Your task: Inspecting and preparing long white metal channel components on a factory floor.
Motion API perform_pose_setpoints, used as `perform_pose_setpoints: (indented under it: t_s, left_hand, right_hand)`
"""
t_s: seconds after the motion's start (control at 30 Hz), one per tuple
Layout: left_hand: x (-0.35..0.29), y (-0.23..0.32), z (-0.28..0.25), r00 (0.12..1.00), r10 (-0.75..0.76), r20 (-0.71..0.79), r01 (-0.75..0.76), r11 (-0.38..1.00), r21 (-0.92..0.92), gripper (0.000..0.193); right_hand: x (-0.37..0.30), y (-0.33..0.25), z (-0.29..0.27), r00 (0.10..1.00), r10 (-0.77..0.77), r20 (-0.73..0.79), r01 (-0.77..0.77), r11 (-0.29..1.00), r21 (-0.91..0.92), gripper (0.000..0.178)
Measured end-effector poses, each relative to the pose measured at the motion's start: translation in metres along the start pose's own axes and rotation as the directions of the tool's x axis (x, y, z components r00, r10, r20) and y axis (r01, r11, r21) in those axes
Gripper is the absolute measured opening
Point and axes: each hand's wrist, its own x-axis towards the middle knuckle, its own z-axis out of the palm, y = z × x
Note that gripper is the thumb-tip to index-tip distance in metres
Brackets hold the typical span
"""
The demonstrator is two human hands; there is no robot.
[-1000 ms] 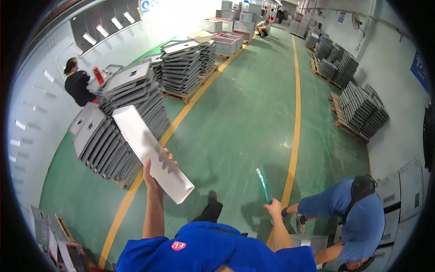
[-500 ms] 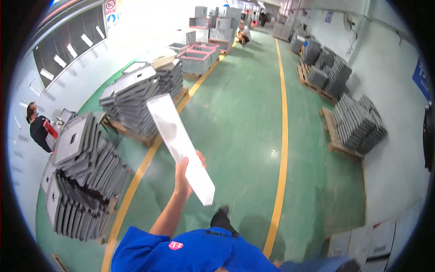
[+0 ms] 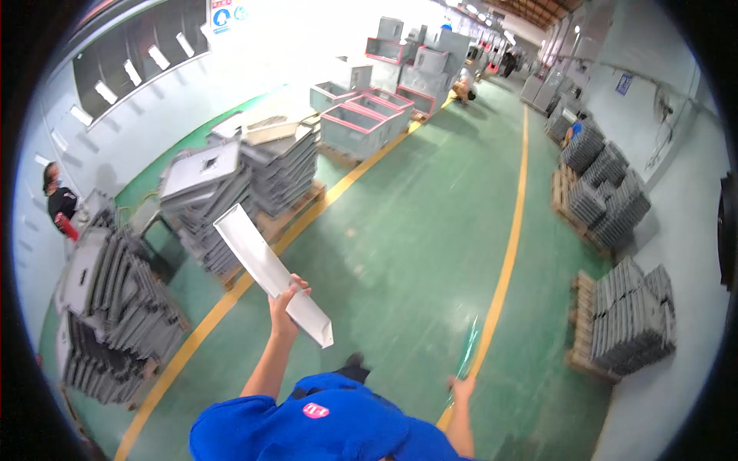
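1. The left hand (image 3: 283,301) is raised in front of the person and closed around a long metal panel (image 3: 270,271), gripping it near its lower end.
2. The panel is pale grey-white, narrow and flat with a folded lip along its edges; it slants from upper left down to lower right, well above the green floor (image 3: 415,230).
3. The right hand (image 3: 461,386) is lower and to the right, pinching a thin strip of clear greenish film (image 3: 467,352) that rises from the fingers.
4. Behind the panel, stacks of grey metal sheets (image 3: 231,192) sit on wooden pallets (image 3: 296,215) beside a yellow floor line (image 3: 223,303).
5. More grey stacks (image 3: 630,319) stand along the right wall.
6. A person in dark clothes (image 3: 60,201) stands at the far left.
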Motion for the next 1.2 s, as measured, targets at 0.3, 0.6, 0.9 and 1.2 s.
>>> perform_pose_setpoints:
  t_s: [0.3,0.6,0.9,1.2]
  left_hand:
    - [0.23,-0.225,0.316,0.904,-0.078,0.421,0.037,0.994,0.105,0.043]
    - [0.459,-0.432,0.5,0.924,0.024,0.382,-0.142,0.948,0.286,0.049]
    - [0.741,-0.599,0.65,0.887,0.324,0.328,-0.445,0.79,0.422,0.055]
    - [1.008,-0.825,0.982,0.795,0.041,0.605,-0.202,0.958,0.201,0.053]
  right_hand:
    - [0.247,-0.067,0.022,0.998,-0.031,-0.046,0.031,0.999,0.007,0.027]
    - [0.563,-0.154,-0.025,0.983,-0.077,-0.166,0.105,0.98,0.168,0.031]
    - [1.117,-0.356,-0.022,0.991,0.113,0.079,-0.109,0.993,-0.052,0.022]
    - [1.321,-0.375,0.016,0.969,0.102,-0.225,-0.133,0.983,-0.129,0.052]
